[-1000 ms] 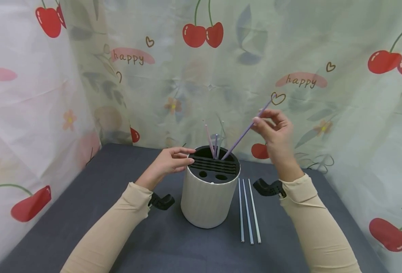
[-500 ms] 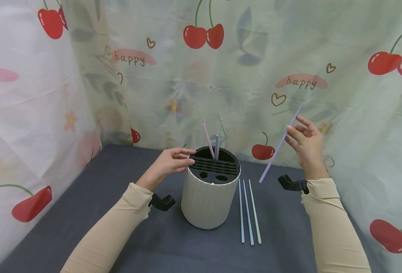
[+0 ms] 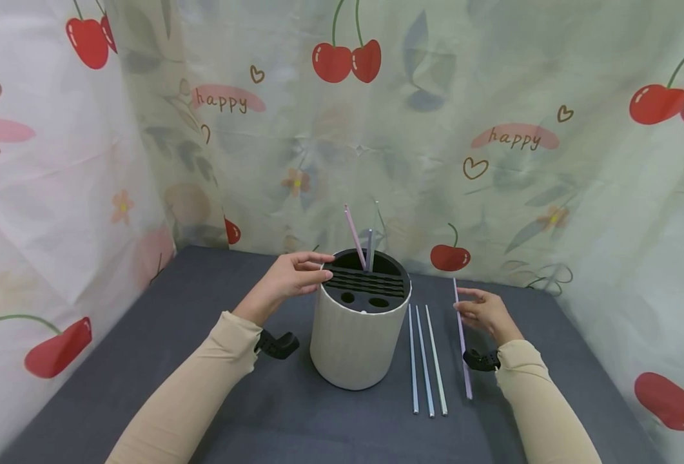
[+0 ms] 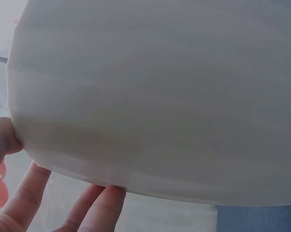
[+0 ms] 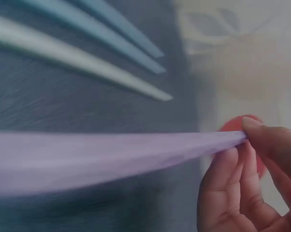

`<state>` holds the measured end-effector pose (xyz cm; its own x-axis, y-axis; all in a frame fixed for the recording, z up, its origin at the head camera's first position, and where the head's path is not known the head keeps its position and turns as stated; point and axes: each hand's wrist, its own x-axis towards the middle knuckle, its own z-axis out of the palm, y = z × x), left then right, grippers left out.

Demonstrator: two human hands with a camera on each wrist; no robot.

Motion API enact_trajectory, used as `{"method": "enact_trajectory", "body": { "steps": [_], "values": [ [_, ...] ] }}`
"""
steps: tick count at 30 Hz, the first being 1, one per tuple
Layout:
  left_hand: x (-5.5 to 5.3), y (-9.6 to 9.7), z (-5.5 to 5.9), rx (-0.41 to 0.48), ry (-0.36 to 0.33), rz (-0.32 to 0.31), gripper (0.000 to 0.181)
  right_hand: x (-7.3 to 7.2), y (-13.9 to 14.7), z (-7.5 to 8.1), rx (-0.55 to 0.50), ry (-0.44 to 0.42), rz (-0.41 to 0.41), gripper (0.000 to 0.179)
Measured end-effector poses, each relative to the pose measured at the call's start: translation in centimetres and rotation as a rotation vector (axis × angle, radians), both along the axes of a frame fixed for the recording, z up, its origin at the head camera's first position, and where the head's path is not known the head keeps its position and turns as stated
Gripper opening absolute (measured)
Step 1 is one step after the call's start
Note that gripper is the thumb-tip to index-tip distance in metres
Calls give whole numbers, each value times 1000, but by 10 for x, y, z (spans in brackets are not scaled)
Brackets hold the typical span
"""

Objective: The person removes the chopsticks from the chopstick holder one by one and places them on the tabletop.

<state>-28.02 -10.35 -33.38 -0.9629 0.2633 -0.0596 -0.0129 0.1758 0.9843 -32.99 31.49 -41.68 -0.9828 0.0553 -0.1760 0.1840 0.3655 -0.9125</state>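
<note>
- R hand (image 3: 487,314): thumb + fingers pinch the lilac stick (image 3: 461,335) close to its far end; R wrist view shows thumb one side, fingertips on the other.
- Lilac stick: R of the loose sticks, pointing away from the person, approx. in line w/ them; can't tell if its near end touches the worktop (image 3: 272,425).
- L hand (image 3: 288,280): fingers spread, tips on the rim of the round holder (image 3: 350,351), L side; L wrist view shows the fingertips against its edge, pale wall filling most of that view.
- Holder: off-white, upright, approx. mid-worktop, between the hands. Black insert (image 3: 362,301) on top: big opening at back, row of long slots across middle, 2 round-ish holes at front.
- In the back opening: pink stick (image 3: 353,232) tilted L, plus shorter grey-purple stick (image 3: 370,248), near upright.
- Just R of holder, flat on worktop, side by side w/ gaps: light-blue stick (image 3: 413,361), 2nd blue stick (image 3: 425,361), pale green stick (image 3: 436,361).
- Both arms in beige sleeves (image 3: 191,393), black mount at each wrist.
- Worktop dark grey-blue; behind + at sides, a curtain (image 3: 295,135) w/ cherries, hearts, "happy".
</note>
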Motion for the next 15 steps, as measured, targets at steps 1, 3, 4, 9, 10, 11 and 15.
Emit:
{"method": "enact_trajectory", "body": {
  "steps": [1,3,4,9,10,11,15],
  "values": [
    [0,0,0,0,-2,3,44,1,-1,-6,14,-23,-5,56],
    [-1,0,0,1,-6,4,44,2,-2,-16,34,-57,-22,54],
    [-1,1,0,2,-8,6,44,2,-3,-20,36,-73,-31,53],
    [0,1,-1,12,5,-6,44,4,-4,-36,39,-130,-34,53],
    [0,0,-1,15,7,-8,44,4,-5,-38,39,-141,-35,53],
    [1,0,-1,17,10,-9,44,5,-5,-39,46,-148,-32,53],
    [1,0,0,15,-3,3,43,6,-7,-43,78,-158,-21,52]
  ]
}}
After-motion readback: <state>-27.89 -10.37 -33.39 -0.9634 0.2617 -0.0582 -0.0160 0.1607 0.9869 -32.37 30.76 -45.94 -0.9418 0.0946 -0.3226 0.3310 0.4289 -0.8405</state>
